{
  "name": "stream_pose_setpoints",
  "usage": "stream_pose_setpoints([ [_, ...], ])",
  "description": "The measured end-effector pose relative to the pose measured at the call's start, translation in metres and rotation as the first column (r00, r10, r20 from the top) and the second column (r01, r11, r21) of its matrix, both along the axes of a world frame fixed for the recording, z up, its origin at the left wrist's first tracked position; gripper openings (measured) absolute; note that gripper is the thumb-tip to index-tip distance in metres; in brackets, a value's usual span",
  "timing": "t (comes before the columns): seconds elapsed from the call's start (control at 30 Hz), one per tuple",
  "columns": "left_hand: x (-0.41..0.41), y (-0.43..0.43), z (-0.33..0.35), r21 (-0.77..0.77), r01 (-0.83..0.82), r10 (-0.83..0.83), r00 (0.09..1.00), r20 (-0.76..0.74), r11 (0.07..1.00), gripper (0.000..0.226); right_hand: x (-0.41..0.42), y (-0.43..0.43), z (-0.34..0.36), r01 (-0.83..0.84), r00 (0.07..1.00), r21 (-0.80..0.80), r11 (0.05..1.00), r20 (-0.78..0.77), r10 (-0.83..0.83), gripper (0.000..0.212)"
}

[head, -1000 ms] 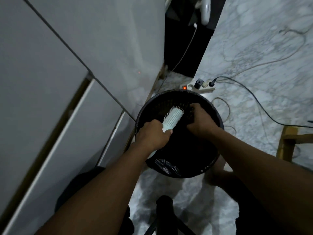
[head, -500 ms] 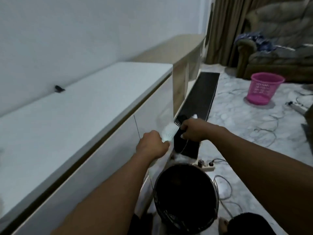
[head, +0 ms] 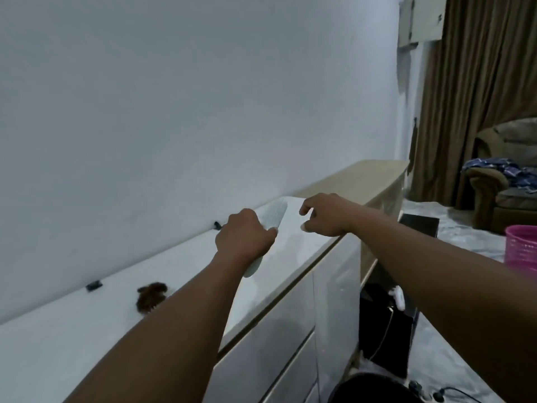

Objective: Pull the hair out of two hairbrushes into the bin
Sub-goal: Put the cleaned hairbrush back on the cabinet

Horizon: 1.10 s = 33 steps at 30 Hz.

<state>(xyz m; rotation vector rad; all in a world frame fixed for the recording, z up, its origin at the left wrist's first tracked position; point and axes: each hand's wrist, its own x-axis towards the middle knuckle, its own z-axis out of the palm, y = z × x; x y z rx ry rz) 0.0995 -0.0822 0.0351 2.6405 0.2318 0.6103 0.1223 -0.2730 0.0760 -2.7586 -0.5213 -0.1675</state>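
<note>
My left hand (head: 243,239) grips the handle of a pale mint hairbrush (head: 273,216), held over the white cabinet top (head: 72,338) with its head pointing away toward the wall. My right hand (head: 325,218) hovers just right of the brush head, fingers curled and apart, holding nothing. A dark brown object (head: 151,296), possibly a second brush full of hair, lies on the cabinet top left of my left forearm. The black bin (head: 374,388) shows only as a rim at the bottom edge, on the floor below my right arm.
A white wall rises behind the cabinet, with two small black clips (head: 93,285) at its base. A black speaker box (head: 386,330) and cables stand on the marble floor. A pink basket (head: 521,247), a sofa (head: 505,181) and brown curtains are at the right.
My view has lifted from the bin to the cabinet top. Both hands rose from over the bin; my right hand let go of the brush head and now is apart from it.
</note>
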Motion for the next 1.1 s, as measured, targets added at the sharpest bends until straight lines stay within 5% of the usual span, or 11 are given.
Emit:
stream_pose_setpoints([
  [0.47, -0.013, 0.106, -0.061, 0.070, -0.172, 0.182, 0.968, -0.171, 0.983, 0.028, 0.037, 0.153, -0.069, -0.219, 0.971, -0.081, 0.972, -0.120, 0.209, 0.044],
  [1.1, -0.028, 0.123, -0.057, 0.135, -0.232, 0.252, 0.954, -0.162, 0.963, 0.038, 0.032, 0.166, -0.088, -0.229, 0.968, -0.121, 0.966, -0.134, 0.212, 0.044],
])
